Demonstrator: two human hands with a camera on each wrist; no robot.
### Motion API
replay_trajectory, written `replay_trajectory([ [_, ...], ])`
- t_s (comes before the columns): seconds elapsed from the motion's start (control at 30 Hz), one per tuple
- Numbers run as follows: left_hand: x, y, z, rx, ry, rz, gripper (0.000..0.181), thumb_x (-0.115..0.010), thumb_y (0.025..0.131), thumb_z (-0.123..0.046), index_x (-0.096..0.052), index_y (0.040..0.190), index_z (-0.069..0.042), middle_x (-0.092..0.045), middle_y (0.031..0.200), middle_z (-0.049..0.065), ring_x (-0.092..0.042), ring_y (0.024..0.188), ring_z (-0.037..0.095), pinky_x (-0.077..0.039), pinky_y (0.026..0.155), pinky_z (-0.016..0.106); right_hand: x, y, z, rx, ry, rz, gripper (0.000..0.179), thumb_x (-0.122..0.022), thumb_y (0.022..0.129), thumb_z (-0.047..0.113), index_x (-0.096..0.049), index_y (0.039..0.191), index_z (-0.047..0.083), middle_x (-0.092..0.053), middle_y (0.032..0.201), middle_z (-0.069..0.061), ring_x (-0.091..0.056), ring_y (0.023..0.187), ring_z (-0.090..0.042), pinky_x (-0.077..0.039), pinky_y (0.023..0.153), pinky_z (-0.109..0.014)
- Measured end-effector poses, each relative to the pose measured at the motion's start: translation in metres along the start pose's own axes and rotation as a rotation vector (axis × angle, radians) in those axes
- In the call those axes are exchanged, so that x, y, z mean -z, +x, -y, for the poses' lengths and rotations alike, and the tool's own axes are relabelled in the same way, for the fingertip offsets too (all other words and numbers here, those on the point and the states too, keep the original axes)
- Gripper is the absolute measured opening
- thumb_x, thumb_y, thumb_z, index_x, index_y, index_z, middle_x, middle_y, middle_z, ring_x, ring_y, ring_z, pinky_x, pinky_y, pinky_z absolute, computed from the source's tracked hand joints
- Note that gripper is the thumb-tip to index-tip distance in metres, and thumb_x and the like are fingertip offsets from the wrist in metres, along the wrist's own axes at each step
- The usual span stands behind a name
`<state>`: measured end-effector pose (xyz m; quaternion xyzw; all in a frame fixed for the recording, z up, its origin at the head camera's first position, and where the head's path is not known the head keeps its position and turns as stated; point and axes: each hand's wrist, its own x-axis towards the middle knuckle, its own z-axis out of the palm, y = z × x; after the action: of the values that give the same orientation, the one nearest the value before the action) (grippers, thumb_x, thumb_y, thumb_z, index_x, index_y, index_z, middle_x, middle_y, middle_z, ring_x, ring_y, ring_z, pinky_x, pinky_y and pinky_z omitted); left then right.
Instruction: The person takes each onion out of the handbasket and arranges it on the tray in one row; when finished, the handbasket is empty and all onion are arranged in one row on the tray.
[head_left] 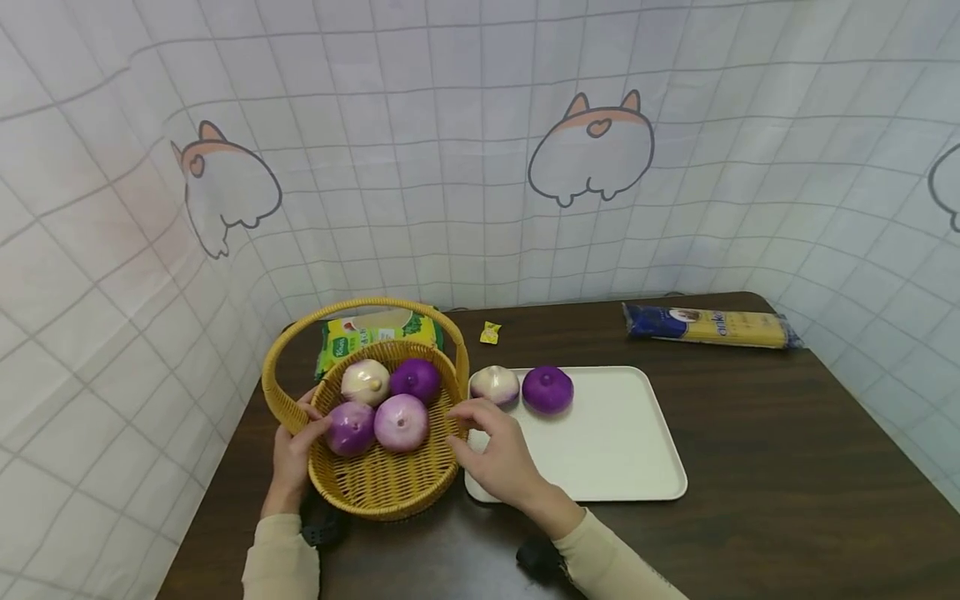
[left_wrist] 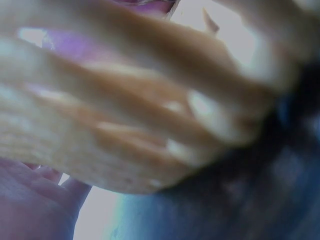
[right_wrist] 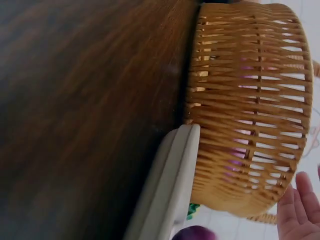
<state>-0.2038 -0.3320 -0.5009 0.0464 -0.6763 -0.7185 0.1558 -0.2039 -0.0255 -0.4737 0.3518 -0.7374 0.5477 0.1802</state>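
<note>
The left hand (head_left: 294,450) gripped the left side of a round yellow wicker basket (head_left: 382,483) with an arched handle; the right hand (head_left: 498,454), fingers relaxed and parted from the thumb, was at the opposite rim, though contact could not be told. Between the hands, four glossy round purple-and-white onions (head_left: 401,423) sat in the basket. Just beyond the right hand, a whitish onion (head_left: 495,383) and a deep-purple onion (head_left: 547,392) rested on a white rectangular tray (head_left: 600,454) on the dark wooden tabletop (head_left: 780,450).
</note>
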Motion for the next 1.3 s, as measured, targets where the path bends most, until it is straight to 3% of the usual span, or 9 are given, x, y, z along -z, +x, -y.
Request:
replay_trajectory([
  [0.23,0.000,-0.002,-0.001,0.010,-0.005,-0.006,0.021,-0.056,0.094,-0.001,-0.040,0.098,0.013,-0.041,0.147,0.015,-0.037,0.135,0.032,-0.041,0.100,0.020,-0.015,0.011,0.000,-0.062,-0.238,0.239,0.041,-0.072,0.085,0.019,-0.060,0.124,0.012,-0.060,0.123,0.002,-0.054,0.119,-0.012,-0.044,0.101,-0.031],
  [0.47,0.001,-0.002,0.001,0.012,-0.006,-0.001,0.018,-0.056,0.094,-0.001,-0.044,0.099,0.011,-0.040,0.148,0.016,-0.038,0.135,0.031,-0.041,0.099,0.020,-0.035,0.027,0.007,-0.150,-0.527,0.410,0.056,-0.075,0.082,0.026,-0.055,0.132,0.014,-0.057,0.126,-0.002,-0.057,0.114,-0.017,-0.049,0.093,-0.034],
  [0.63,0.002,-0.001,0.000,-0.001,-0.002,-0.008,0.016,-0.055,0.093,0.001,-0.043,0.095,0.011,-0.041,0.148,0.017,-0.038,0.135,0.032,-0.041,0.098,0.018,-0.052,0.036,0.006,-0.182,-0.676,0.421,0.062,-0.076,0.081,0.034,-0.053,0.134,0.012,-0.058,0.122,-0.005,-0.060,0.108,-0.020,-0.051,0.086,-0.037],
  [0.87,0.000,-0.001,-0.002,-0.007,-0.007,0.001,0.021,-0.055,0.093,0.001,-0.040,0.095,0.014,-0.041,0.148,0.016,-0.036,0.136,0.032,-0.040,0.101,0.020,-0.060,0.042,0.003,-0.219,-0.740,0.436,0.067,-0.077,0.079,0.044,-0.052,0.134,0.017,-0.058,0.123,-0.004,-0.061,0.103,-0.019,-0.051,0.081,-0.036],
  [1.13,0.000,0.000,-0.003,0.013,-0.015,-0.002,0.023,-0.055,0.094,0.001,-0.037,0.098,0.015,-0.040,0.148,0.016,-0.035,0.137,0.031,-0.039,0.101,0.020,-0.061,0.046,0.003,-0.263,-0.744,0.571,0.079,-0.076,0.078,0.052,-0.044,0.141,0.017,-0.056,0.127,-0.004,-0.060,0.106,-0.017,-0.051,0.079,-0.035],
  [1.3,0.000,-0.001,-0.002,0.016,-0.014,-0.003,0.021,-0.055,0.093,0.001,-0.039,0.096,0.014,-0.040,0.148,0.015,-0.035,0.138,0.032,-0.039,0.101,0.020,-0.062,0.047,0.003,-0.284,-0.717,0.594,0.085,-0.070,0.079,0.062,-0.039,0.146,0.019,-0.054,0.134,-0.001,-0.058,0.112,-0.016,-0.050,0.087,-0.035],
])
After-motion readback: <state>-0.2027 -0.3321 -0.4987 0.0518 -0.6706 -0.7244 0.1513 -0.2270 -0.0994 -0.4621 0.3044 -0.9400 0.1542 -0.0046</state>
